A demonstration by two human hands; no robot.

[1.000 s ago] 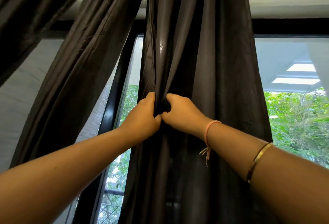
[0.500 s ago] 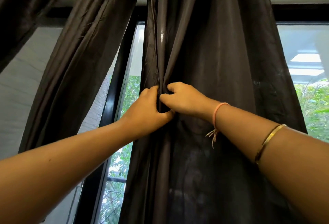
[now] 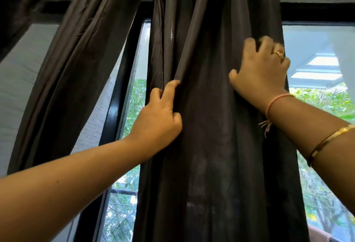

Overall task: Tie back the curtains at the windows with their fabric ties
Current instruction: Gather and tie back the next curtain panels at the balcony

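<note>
Across the middle of the view, before the window, hangs a dark grey pleated fabric curtain [image 3: 211, 145], loose, creased, with a faint sheen along its long vertical folds. A second dark grey curtain panel [image 3: 76, 59] slants away at the left, beside the black window frame [image 3: 119, 88]. The left hand [image 3: 159, 115] pinches one fold between curled fingers and thumb. Higher and to the right, the right hand [image 3: 263, 68], slightly blurred, grips cloth near the curtain's edge with bent fingers. It wears a gold bangle [image 3: 330, 141], a pink string bracelet [image 3: 276, 99] and a gold ring [image 3: 278, 54].
</note>
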